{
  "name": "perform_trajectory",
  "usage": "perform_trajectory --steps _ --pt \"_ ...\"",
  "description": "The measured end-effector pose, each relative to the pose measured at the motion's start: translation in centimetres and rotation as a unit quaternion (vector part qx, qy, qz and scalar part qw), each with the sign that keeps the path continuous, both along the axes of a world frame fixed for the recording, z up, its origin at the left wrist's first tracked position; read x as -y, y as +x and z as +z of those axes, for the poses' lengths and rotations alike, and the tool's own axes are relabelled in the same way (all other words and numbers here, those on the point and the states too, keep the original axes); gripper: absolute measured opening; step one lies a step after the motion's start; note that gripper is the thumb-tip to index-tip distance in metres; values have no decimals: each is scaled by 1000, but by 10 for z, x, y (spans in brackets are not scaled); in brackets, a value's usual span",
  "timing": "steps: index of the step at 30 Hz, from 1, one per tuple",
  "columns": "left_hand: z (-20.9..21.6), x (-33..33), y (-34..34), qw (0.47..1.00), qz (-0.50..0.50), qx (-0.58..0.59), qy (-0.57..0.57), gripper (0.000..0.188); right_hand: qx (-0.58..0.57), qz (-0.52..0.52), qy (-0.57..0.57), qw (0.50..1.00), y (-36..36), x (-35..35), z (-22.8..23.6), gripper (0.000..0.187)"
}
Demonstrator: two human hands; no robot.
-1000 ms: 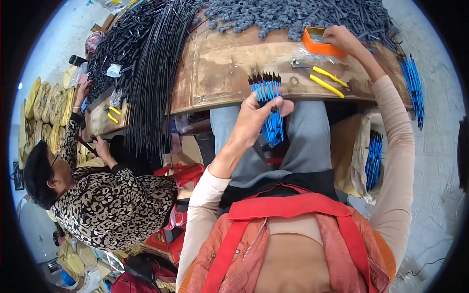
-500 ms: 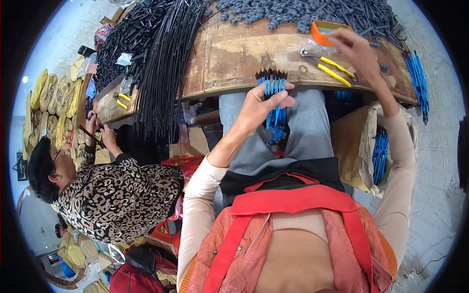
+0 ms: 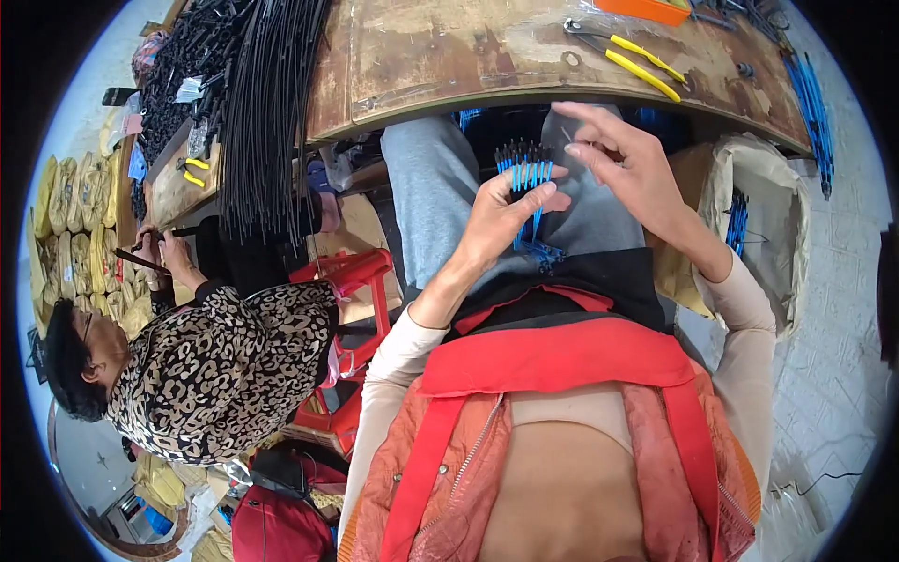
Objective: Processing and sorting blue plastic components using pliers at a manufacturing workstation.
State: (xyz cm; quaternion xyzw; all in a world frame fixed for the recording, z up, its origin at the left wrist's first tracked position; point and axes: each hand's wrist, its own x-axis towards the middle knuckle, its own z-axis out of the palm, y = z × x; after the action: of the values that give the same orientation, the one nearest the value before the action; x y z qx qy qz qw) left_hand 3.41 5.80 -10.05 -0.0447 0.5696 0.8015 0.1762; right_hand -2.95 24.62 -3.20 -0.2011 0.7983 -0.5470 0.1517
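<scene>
My left hand (image 3: 510,211) is closed around a bundle of thin blue rods with black tips (image 3: 526,157), held over my lap. The tips point away from me, fanned out above the fingers, and the other ends hang below the hand. Just right of the bundle is my right hand (image 3: 623,159), its index finger stretched out and slightly blurred. Its thumb and another finger come together on a thin, pale sliver too small to name.
Yellow-handled pliers (image 3: 646,70) lie on the wooden table (image 3: 449,56), near an orange box (image 3: 646,9). Long black rods (image 3: 272,122) overhang its left edge. A sack (image 3: 782,225) with blue rods stands at right. A co-worker (image 3: 225,356) sits at left holding a dark strip.
My right hand has come from the orange box down beside the bundle. My left hand still grips the blue rods. The view has tilted toward my lap.
</scene>
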Motion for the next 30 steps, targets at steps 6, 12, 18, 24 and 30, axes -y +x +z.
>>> perform_trajectory --steps 6,12,18,24,30 --pt "8 0 1 999 -20 -39 -15 27 -261 55 23 963 -9 6 -10 21" --pt "3 2 2 997 -12 -76 13 25 -347 58 46 935 -1 21 -4 18" --pt "13 -1 5 998 29 -60 18 21 -338 36 26 940 6 26 -4 20" --pt "1 7 7 999 -8 -43 -25 25 -269 42 -3 962 10 20 -2 28" --pt "5 5 9 1000 -19 3 16 27 -80 -18 -53 995 14 -5 11 34"
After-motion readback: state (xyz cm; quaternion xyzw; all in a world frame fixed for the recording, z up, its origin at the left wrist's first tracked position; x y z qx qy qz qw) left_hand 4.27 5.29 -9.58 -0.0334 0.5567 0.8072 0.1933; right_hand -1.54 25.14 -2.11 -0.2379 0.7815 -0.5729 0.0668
